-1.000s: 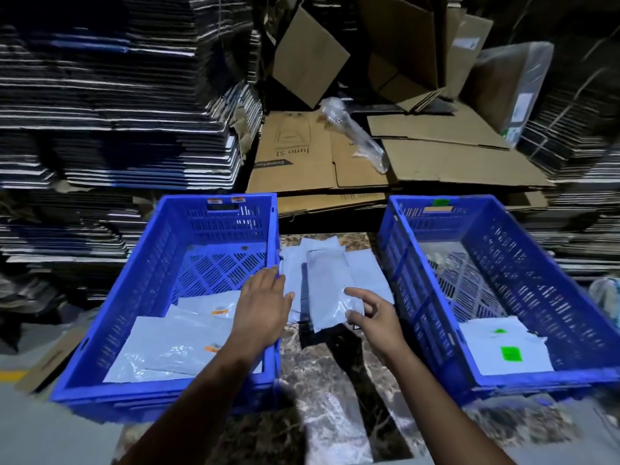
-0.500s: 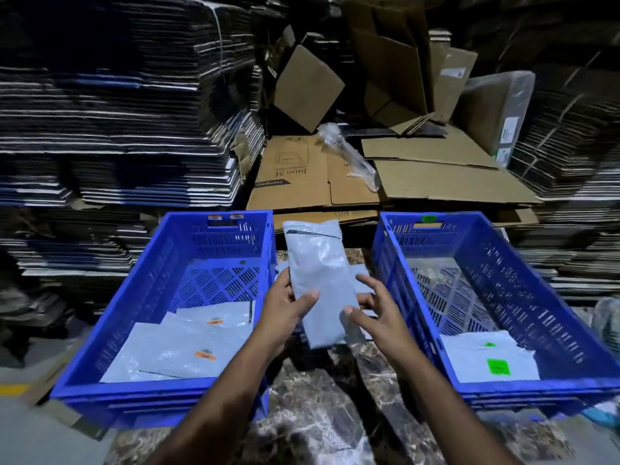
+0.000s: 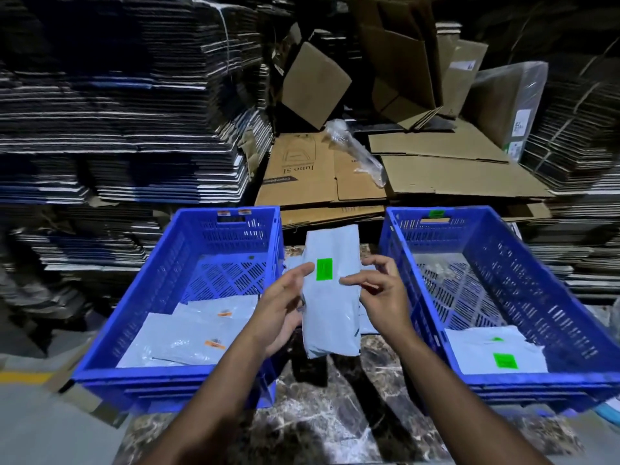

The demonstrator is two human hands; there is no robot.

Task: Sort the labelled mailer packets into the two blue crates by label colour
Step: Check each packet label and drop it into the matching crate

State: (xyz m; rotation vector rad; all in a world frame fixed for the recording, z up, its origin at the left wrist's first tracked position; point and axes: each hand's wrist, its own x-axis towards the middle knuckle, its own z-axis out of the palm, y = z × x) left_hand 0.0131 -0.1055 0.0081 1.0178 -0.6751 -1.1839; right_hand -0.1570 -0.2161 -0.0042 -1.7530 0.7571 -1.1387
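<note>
Upside-down "Juno 5L" print on a flattened cardboard box (image 3: 298, 169), a dark brand strip below it too blurred to read, white printed label on a plastic-wrapped carton (image 3: 519, 127) illegible

A grey mailer packet (image 3: 330, 307) with a green label (image 3: 324, 269) stands upright between the two blue crates. The left crate (image 3: 161, 290) holds orange-labelled packets (image 3: 188, 333); the right crate (image 3: 550, 280) holds what look like two green-labelled packets (image 3: 493, 350).

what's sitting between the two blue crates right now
In the head view, the grey mailer with a green label, held upright by both hands, with more grey packets lying on the marble surface behind it.
</note>
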